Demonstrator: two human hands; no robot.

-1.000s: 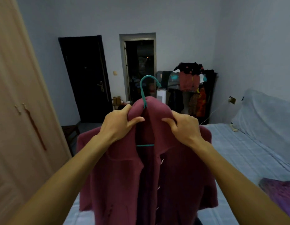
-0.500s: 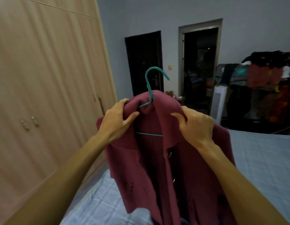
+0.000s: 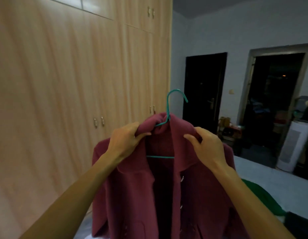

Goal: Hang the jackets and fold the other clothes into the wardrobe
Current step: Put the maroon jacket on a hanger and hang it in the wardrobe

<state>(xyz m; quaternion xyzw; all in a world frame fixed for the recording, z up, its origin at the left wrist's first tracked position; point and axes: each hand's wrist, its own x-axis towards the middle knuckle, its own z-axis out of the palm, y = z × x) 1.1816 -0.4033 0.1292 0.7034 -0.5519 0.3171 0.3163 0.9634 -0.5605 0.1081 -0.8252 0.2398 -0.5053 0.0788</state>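
Note:
A dark red jacket point(image 3: 132, 195) hangs on a teal wire hanger point(image 3: 168, 104), held up in front of me. My left hand point(image 3: 126, 140) grips the collar at the left shoulder. On the other side, my right hand point(image 3: 207, 145) holds the collar's right edge. The hanger's hook sticks up above the collar, free of any rail. A tall light-wood wardrobe point(image 3: 63, 83) with its doors shut fills the left half of the view, just behind the jacket.
A bed with a pale blue sheet point(image 3: 270, 175) lies at the lower right, with a green garment point(image 3: 263, 197) on it. Behind are a dark door point(image 3: 203, 87), an open doorway point(image 3: 274, 94) and a white appliance point(image 3: 293, 145).
My view has swung left toward the wardrobe, which now fills the left half. Both hands keep their grip on the jacket's collar, carrying it along.

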